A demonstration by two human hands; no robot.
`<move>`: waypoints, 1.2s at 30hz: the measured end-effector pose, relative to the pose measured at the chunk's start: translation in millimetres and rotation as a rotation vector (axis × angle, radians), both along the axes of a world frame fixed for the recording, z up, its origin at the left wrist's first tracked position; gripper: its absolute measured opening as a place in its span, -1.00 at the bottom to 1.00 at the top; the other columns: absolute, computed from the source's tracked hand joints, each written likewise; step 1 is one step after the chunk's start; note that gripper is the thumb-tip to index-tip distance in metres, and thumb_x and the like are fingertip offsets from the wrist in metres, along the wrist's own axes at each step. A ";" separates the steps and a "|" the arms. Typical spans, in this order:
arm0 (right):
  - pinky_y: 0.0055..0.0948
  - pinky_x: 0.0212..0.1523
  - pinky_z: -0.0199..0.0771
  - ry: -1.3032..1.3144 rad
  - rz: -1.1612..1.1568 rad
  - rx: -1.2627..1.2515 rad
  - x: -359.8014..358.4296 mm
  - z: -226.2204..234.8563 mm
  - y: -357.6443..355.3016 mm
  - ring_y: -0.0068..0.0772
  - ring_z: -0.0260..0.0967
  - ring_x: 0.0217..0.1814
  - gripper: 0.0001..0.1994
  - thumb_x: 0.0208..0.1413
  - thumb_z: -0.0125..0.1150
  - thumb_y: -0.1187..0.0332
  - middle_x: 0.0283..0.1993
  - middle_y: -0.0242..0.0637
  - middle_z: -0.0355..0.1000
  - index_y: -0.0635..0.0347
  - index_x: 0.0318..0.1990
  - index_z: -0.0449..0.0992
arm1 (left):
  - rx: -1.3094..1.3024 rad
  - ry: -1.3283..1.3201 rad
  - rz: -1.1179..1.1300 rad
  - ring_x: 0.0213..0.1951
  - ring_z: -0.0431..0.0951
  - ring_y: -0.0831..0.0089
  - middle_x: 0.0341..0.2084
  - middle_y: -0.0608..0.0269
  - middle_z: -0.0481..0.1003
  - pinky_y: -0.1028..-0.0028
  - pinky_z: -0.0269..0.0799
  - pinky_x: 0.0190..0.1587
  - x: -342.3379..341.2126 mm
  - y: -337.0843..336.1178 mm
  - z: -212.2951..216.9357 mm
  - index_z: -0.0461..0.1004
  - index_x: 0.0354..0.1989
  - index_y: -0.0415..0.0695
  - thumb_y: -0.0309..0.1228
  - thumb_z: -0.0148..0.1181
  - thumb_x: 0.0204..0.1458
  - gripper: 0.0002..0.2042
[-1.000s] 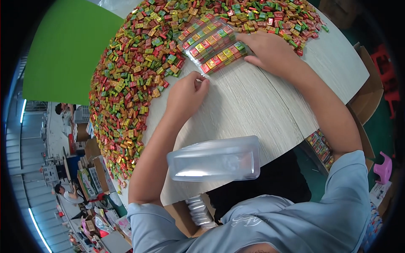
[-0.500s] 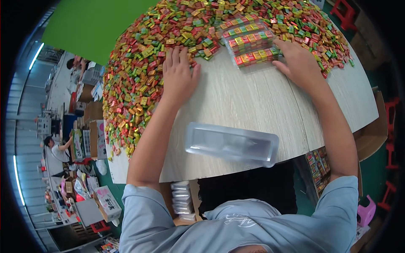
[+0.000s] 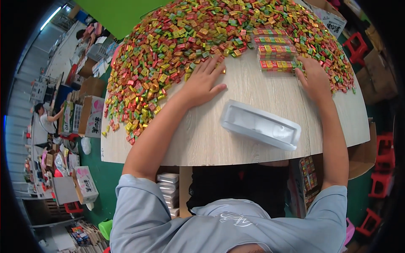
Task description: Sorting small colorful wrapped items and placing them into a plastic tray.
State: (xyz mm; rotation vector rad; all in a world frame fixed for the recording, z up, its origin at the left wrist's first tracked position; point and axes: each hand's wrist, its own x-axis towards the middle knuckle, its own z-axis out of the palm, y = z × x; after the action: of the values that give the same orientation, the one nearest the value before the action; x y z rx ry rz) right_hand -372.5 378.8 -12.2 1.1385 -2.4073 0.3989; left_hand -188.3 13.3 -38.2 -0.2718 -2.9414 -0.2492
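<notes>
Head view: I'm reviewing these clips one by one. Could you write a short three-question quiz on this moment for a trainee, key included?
1. Multiple choice: which hand is beside the packed rows? A) left B) right C) neither
2. True or false: the clear tray is full of pieces.
3. Fill in: the fingers of the left hand are at the edge of the ____.

Key
1. B: the right hand is just to the right of them.
2. False: no pieces show in it; it lies on the table.
3. Pile, made up of many loose wrapped pieces.
</notes>
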 end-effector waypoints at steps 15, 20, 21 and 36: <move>-0.15 -0.03 0.51 -0.187 0.661 0.118 54.8 24.8 -154.4 -0.04 0.50 -0.02 -0.80 0.17 0.34 0.45 -0.13 -0.16 0.51 0.17 -0.06 0.56 | 0.332 0.207 -0.099 0.29 0.41 -0.01 0.24 0.01 0.44 0.08 0.24 0.39 65.4 0.2 21.4 0.37 0.33 -0.08 -0.27 0.37 0.14 -0.43; -0.16 -0.10 0.52 -0.439 0.753 0.098 73.1 7.4 -174.2 -0.08 0.49 -0.11 -0.75 0.06 0.46 0.37 -0.18 -0.21 0.50 0.15 -0.11 0.60 | 0.203 0.155 -0.007 0.14 0.47 0.08 0.03 0.13 0.54 0.11 0.31 0.29 72.5 -25.9 33.7 0.52 0.16 -0.07 -0.28 0.38 0.12 -0.57; -0.16 -0.10 0.52 -0.450 0.741 0.109 72.3 6.8 -167.7 -0.08 0.49 -0.11 -0.75 0.06 0.46 0.37 -0.18 -0.21 0.50 0.15 -0.11 0.60 | 0.197 0.137 -0.003 0.10 0.48 0.10 -0.02 0.15 0.56 0.12 0.32 0.27 70.9 -27.4 34.4 0.56 0.12 -0.07 -0.31 0.40 0.10 -0.60; -0.17 -0.32 0.38 -0.378 0.852 0.217 75.0 2.8 -171.7 -0.15 0.41 -0.32 -0.70 -0.06 0.54 0.35 -0.40 -0.31 0.38 0.13 -0.45 0.41 | 0.165 0.047 -0.020 0.02 0.47 0.15 -0.10 0.24 0.50 0.15 0.31 0.18 68.9 -23.9 29.9 0.60 0.06 0.08 -0.32 0.41 0.07 -0.65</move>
State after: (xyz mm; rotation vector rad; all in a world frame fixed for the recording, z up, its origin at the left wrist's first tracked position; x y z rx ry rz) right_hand -297.5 207.1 -9.3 2.3590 -2.1618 0.6658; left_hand -119.3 -10.5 -8.3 -0.2801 -2.8515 -0.4791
